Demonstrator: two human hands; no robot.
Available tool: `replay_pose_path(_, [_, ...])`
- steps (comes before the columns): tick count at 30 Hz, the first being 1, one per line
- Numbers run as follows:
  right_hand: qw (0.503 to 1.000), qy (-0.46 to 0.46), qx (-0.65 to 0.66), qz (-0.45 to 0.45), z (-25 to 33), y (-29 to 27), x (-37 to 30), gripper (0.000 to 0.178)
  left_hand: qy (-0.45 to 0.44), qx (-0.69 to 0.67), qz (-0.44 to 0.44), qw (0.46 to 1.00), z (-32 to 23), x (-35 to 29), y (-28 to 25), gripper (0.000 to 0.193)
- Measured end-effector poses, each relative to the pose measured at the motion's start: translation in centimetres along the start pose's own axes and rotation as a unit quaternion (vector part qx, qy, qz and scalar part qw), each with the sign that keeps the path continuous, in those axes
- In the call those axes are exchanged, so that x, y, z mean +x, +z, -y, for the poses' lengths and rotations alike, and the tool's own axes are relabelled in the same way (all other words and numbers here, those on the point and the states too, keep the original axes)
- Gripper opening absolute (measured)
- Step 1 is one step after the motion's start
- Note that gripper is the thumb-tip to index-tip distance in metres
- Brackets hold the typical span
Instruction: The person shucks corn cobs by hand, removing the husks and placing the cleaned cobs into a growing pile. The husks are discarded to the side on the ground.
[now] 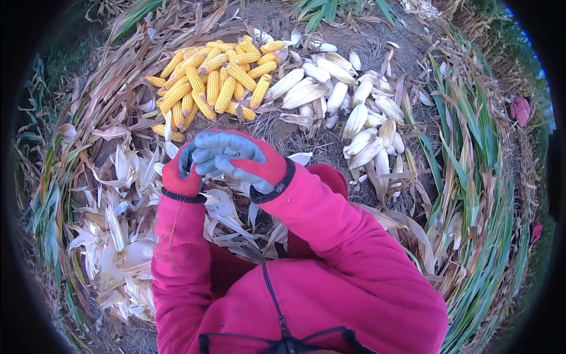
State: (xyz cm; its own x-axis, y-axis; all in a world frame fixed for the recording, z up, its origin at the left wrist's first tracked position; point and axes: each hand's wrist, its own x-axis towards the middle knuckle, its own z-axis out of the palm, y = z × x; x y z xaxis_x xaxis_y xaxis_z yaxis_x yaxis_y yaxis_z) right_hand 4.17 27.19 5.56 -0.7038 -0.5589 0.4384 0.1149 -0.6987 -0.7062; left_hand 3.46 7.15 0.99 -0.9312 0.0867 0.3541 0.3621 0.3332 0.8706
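My two hands meet in front of me, in red work gloves with grey-blue palms and dark cuffs. The fingers of my right hand [244, 158] are bent and pressed together toward the left glove, with the grey palm side showing. What they close on, if anything, I cannot make out. My left hand [184, 171] touches them, its fingers mostly hidden. Just beyond lies a heap of husked yellow corn cobs [227, 74]. Below and left of the gloves spreads a pile of pale loose husks [127, 236].
Unhusked corn ears [354, 106] in pale husks lie on the soil at the far right. Green and dry corn stalks [471, 159] are banked along the right, with more stalks [56, 194] on the left. A reddish object [520, 111] sits at the right edge.
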Motion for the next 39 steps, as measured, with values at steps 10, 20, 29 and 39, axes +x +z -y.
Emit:
replay_pose_path(10, [0.953,-0.046,-0.069,-0.290,4.4,-7.3,-13.8,0.039,-0.096,-0.035,-0.017,0.995,1.8,-0.2,-9.5,0.062])
replay_pose_path(20, [0.477,0.130,-0.169,-0.853,-9.6,-39.6,-45.5,0.052,-0.143,-0.178,0.017,0.973,3.0,0.7,-7.0,0.059])
replay_pose_path(29, [0.382,0.288,-0.316,-0.820,-1.6,-39.8,-34.1,0.068,-0.219,-0.068,0.040,0.973,3.8,-0.6,-5.7,0.058])
replay_pose_path(39, [0.658,0.040,-0.048,-0.750,-2.0,-37.0,-38.1,0.065,-0.232,-0.104,0.104,0.962,4.8,-0.5,-3.2,0.059])
